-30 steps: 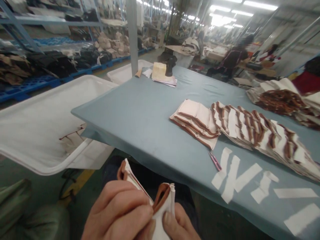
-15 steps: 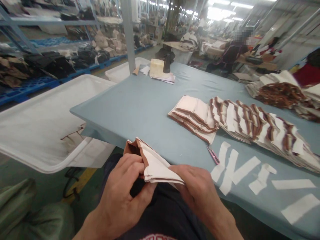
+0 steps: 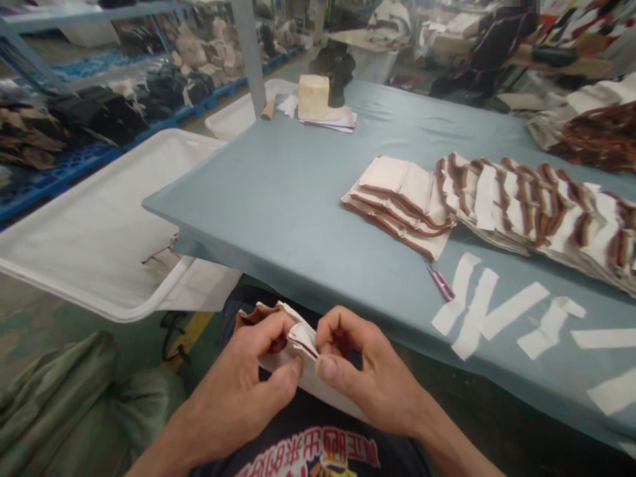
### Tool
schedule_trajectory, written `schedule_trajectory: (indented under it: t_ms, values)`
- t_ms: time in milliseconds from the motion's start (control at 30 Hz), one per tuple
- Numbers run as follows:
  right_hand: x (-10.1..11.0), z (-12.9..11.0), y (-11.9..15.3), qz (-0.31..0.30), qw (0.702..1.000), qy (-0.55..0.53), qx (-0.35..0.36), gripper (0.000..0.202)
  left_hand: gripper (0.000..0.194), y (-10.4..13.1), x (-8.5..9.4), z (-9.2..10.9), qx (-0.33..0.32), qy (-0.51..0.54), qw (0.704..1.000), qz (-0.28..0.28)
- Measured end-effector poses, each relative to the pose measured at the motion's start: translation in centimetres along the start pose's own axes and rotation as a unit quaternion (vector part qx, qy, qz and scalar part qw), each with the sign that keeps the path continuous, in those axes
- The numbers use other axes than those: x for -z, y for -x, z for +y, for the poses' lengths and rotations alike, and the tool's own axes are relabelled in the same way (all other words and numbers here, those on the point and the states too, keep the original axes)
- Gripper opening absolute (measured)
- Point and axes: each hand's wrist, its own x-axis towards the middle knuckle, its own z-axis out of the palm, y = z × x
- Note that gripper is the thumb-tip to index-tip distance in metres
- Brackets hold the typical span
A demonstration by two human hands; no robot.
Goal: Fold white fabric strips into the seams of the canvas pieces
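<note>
A cream fabric piece with brown lining (image 3: pixel 322 387) is held over my lap, just off the table's front edge. My left hand (image 3: pixel 248 377) is closed round its left part, fingers tucked into the brown-lined opening and thumb on the outside. My right hand (image 3: pixel 365 364) pinches a folded corner near the middle, thumb and fingertips close together. Part of the piece is hidden behind both hands. To the right, pink thread snips (image 3: pixel 440 281) lie on the table beside several white strips (image 3: pixel 476 315).
On the blue-grey table (image 3: pixel 278 205), a row of cream and brown sewn pieces (image 3: pixel 536 199) leans rightward. A yellowish block (image 3: pixel 313 97) stands at the back. Left of the table is a white bin (image 3: pixel 99 265); a green sack (image 3: pixel 99 397) sits below. A seated person (image 3: pixel 497 53) is farther off.
The fabric piece has come down and closer to my lap. My right hand has shifted from its right end to a folded corner near my left hand. The view has tilted downward.
</note>
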Motion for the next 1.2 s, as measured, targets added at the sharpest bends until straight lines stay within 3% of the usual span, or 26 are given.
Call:
schedule_trajectory:
  t_ms: [267, 400, 500, 733, 1000, 1200]
  values:
    - [-0.4, -0.2, -2.0, -0.078, 0.985, -0.133, -0.082, 0.063, 0.018, -0.2, 0.8, 0.9, -0.024, 0.051, 0.998, 0.013]
    - [-0.3, 0.3, -2.3, -0.069, 0.985, -0.128, -0.098, 0.064, 0.017, -0.8, 1.0, 0.9, -0.030, 0.057, 0.998, 0.017]
    - [-0.4, 0.7, -2.1, -0.029, 0.995, -0.075, -0.059, 0.053, 0.014, -1.4, 1.0, 0.8, -0.021, 0.045, 0.999, 0.020]
    - [-0.4, 0.7, -1.7, 0.033, 0.995, 0.091, 0.023, 0.027, 0.027, -2.2, 0.3, -0.1, 0.004, 0.040, 0.999, 0.034]
    - [-0.6, 0.7, -1.5, 0.070, 0.966, 0.246, 0.041, 0.026, 0.024, -1.5, 0.3, -1.2, -0.023, 0.018, 0.999, 0.012]
    - [-1.6, 1.9, -1.5, 0.109, 0.940, 0.311, 0.084, 0.023, 0.023, -1.8, -0.7, -2.3, -0.039, 0.035, 0.996, 0.071]
